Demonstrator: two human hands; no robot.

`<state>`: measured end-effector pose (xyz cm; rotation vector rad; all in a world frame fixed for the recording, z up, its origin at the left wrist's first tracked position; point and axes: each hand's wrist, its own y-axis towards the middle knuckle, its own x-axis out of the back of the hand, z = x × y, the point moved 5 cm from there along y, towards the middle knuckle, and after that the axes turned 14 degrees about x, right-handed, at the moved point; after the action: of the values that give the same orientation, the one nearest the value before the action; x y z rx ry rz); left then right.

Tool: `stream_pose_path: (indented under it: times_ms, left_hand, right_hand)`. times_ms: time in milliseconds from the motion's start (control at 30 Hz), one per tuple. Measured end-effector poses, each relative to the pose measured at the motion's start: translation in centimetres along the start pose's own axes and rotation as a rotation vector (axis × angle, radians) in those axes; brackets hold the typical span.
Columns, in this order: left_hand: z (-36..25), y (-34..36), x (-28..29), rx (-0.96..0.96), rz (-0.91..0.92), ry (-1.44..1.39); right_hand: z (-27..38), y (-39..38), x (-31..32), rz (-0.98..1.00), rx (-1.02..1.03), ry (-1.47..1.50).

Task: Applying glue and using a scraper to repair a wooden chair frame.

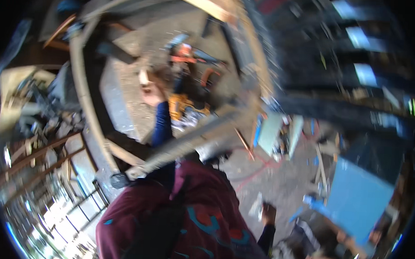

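Note:
My left hand point(152, 94), in a blue sleeve, reaches through an open wooden frame point(89, 106). Its fingers are closed on a small pale piece of wood point(145, 77), blurred by motion. Close to this hand lies a yellow power tool point(178, 106); farther off is an orange and blue tool point(184, 54). Low on the right, away from the frame, my right hand point(268, 214) is dark and smeared. A whitish, see-through thing point(256, 207) shows beside its fingers, and whether they grip it is unclear.
Dark slatted racking point(321, 65) rises at the right. A light blue panel point(360, 194) stands at the lower right, near a person's arm point(350, 244). A pale green open box point(272, 134) and a red cord point(261, 164) lie on the floor. Clutter point(46, 99) fills the left.

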<state>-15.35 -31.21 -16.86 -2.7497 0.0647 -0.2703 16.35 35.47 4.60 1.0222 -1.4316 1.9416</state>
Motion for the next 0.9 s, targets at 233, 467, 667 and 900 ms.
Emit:
stream_pose_path:
  times_ms: [233,467,667,900]
  left_hand:
    - [-3.4,-7.6,0.4,-0.569,0.465,0.035]
    - [-1.6,-19.6,5.8,-0.690,1.007,0.494]
    - [-2.2,-28.4,7.0,-0.678,1.389,0.581]
    - [-1.4,-31.6,3.6,-0.626,1.526,0.674]
  right_hand:
    - [-2.1,-0.2,-1.5,-0.328,-0.459,0.577]
    - [-0.4,-1.2,-5.9,-0.515,-0.618,0.844]
    - [0.6,-3.7,-11.9,-0.414,-0.887,0.791]
    - [1.1,-6.4,-11.4,-0.744,-0.987,0.810]
